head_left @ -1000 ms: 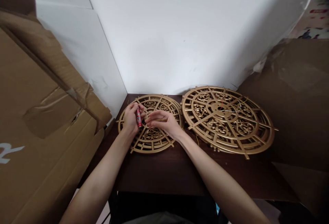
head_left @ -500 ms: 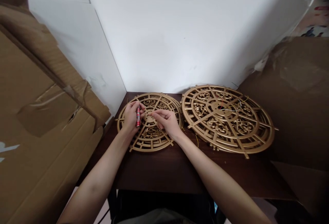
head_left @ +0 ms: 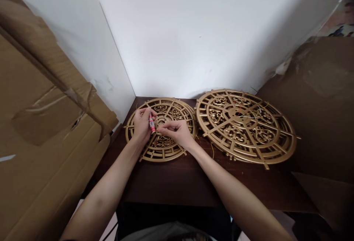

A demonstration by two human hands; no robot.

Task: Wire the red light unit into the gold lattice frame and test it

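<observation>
My left hand [head_left: 143, 123] is closed around a small red tube [head_left: 152, 124], which tilts with its lower end toward my right hand. The fingertips of my right hand [head_left: 175, 130] are pinched together just right of the tube's lower end; what they hold, if anything, is too small to name. Both hands are over a round gold openwork panel [head_left: 165, 156], near its centre. More panels seem stacked beneath it.
A second stack of larger gold panels [head_left: 260, 152] lies at the right, with thin coloured wires on it. Both stacks rest on a dark brown table [head_left: 171, 185]. Cardboard [head_left: 49, 152] stands at the left, more cardboard [head_left: 318, 123] at the right, and a white wall [head_left: 179, 41] behind.
The red tube has tilted, its lower end swinging right. My right fingertips have moved slightly left and down, closer to that end. The view has shifted slightly.
</observation>
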